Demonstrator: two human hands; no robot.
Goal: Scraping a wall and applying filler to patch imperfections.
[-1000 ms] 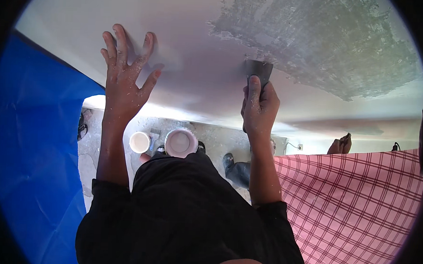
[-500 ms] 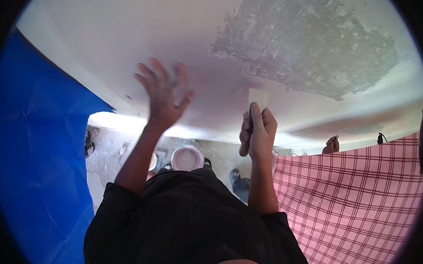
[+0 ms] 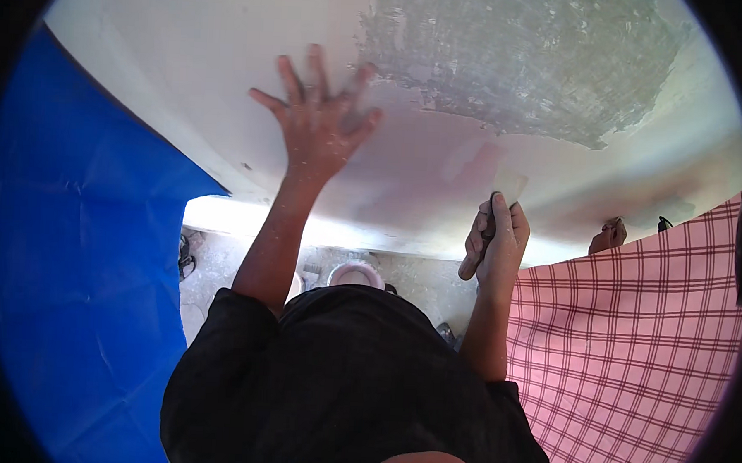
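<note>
My left hand (image 3: 318,126) is spread open against or just over the pale wall (image 3: 163,65), below and left of a rough grey patch (image 3: 519,56) of plaster; whether the fingertips touch is unclear. My right hand (image 3: 499,241) grips a putty knife (image 3: 511,181), thumb along it, its blade upward and looking pale in the light. The knife is lower on the wall, below the grey patch, near a pinkish smear. Both forearms come up beside my dark shirt, and pale dust speckles my skin.
A blue sheet (image 3: 79,285) hangs at left, a pink checked cloth (image 3: 631,350) at right. On the grey floor (image 3: 418,279) below are a pale bucket (image 3: 355,274), footwear and a brush. What looks like another person's hand (image 3: 607,235) shows above the cloth.
My left hand has moved right across the wall, dipping and then rising. My right hand, still holding the knife, has dropped and shifted right. The view has shifted slightly.
</note>
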